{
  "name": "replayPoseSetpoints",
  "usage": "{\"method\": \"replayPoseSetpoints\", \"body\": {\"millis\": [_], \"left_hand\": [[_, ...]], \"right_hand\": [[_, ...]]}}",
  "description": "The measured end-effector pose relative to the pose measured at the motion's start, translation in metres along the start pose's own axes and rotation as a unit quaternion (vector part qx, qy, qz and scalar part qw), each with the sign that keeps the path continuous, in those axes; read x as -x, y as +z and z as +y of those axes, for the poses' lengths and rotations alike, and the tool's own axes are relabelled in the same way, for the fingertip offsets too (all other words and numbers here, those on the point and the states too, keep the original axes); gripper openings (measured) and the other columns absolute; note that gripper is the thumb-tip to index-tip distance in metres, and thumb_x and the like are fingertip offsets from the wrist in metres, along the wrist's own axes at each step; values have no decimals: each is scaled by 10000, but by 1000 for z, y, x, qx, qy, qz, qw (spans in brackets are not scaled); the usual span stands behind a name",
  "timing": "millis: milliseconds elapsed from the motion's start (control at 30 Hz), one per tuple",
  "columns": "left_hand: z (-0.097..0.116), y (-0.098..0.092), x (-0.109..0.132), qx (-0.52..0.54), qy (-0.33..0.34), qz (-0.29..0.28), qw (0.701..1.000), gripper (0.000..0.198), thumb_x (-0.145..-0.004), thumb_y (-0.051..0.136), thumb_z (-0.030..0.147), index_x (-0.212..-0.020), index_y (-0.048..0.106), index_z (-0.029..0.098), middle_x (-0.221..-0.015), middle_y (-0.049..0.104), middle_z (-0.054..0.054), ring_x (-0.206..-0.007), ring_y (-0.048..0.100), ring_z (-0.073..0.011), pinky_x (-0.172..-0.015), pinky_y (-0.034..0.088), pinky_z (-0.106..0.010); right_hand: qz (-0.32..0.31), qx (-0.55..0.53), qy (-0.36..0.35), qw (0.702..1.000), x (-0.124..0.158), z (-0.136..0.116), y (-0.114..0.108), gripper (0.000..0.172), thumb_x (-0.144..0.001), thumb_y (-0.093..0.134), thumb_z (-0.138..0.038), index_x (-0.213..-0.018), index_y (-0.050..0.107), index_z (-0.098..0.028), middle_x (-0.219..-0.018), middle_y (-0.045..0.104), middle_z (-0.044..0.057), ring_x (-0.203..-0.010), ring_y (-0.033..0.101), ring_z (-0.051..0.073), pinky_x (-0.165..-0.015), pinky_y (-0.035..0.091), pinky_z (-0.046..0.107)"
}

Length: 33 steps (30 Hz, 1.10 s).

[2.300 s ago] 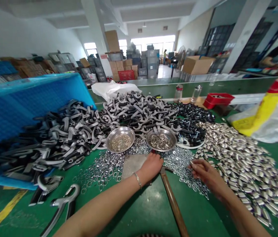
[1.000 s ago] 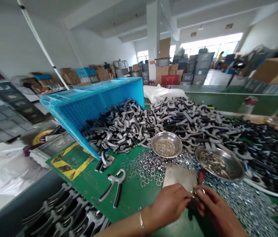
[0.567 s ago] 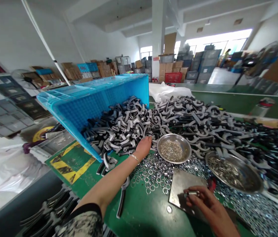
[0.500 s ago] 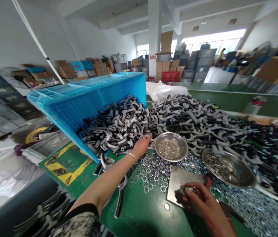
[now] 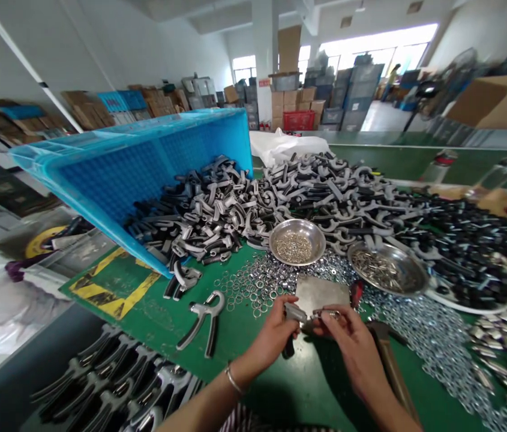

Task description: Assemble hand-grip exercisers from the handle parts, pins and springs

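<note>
Left hand [image 5: 271,342] is wrapped tight around a hand gripper [image 5: 293,312], black handle sticking out below the fist, metal end up! Right hand [image 5: 352,342] comes in almost shut, thumb and fingertips pinching a small silver piece [image 5: 327,313], too small to call, right against that metal end. Both hands are working at the near edge of a steel plate [image 5: 320,297], with a red-handled tool [image 5: 356,294] just off its right corner. A hammer [image 5: 390,360] lies just right of the right hand, its wooden handle running toward the near edge. Farther out sit a bowl of rings [image 5: 297,242] and a bowl of silver sleeves [image 5: 387,268], with loose rings [image 5: 253,288] spread on the left and a drift of washers [image 5: 428,342] on the right. Over on the left, a tipped blue crate [image 5: 145,174] spills grey-and-black handles [image 5: 190,210] across the green mat [image 5: 145,312], and a second gripper [image 5: 201,321] lies apart from the hands.
</note>
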<state>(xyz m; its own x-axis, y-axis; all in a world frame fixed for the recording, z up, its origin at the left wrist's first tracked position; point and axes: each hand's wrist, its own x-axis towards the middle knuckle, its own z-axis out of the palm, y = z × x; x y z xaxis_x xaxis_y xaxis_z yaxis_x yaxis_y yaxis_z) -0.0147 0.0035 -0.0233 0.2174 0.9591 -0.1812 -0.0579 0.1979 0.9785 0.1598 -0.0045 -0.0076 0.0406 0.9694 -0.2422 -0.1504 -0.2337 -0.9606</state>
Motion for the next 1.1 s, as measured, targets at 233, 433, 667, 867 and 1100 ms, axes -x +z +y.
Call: {"method": "replayPoseSetpoints", "body": {"millis": [233,433,667,867,1100], "left_hand": [[-3,30,12,19,-8,58,998,389,-795,503,150,-1171,408,179,-814,565,2,-748,572,-133,-730,467,-267],[-8,28,41,99,-108,-211,966,641,-714,628,135,-1309,401,200,-764,596,31,-532,512,-87,-534,419,-215],[-6,-13,52,185,-100,-58,976,350,-908,544,491,-1010,535,156,-732,673,-35,-393,427,-53,-387,297,-180],[9,-65,46,64,-7,96,993,329,-932,539,500,-939,541,172,-973,719,-71,-644,605,-98,-613,476,-220],[12,-52,11,-48,45,211,975,280,-933,547,455,-843,542,190,-786,690,-3,-543,478,-92,-559,398,-216]], "right_hand": [[22,106,-68,992,19,2,4,315,-821,700,-515,-969,646,-243,-863,711,42,-800,648,238,-749,506,338],[-148,143,-78,975,14,-2,-12,254,-863,648,-482,-856,668,-228,-904,664,40,-889,614,234,-800,471,314],[-236,298,-139,914,-21,3,18,175,-944,552,-380,-895,630,-231,-878,625,34,-870,589,226,-813,471,345],[-188,537,-230,790,-50,16,50,115,-816,605,-94,-872,636,-189,-987,596,116,-922,576,273,-814,450,372],[-194,490,-199,826,-59,11,49,57,-834,604,-172,-815,642,-210,-850,666,62,-826,615,237,-756,460,339]]}}
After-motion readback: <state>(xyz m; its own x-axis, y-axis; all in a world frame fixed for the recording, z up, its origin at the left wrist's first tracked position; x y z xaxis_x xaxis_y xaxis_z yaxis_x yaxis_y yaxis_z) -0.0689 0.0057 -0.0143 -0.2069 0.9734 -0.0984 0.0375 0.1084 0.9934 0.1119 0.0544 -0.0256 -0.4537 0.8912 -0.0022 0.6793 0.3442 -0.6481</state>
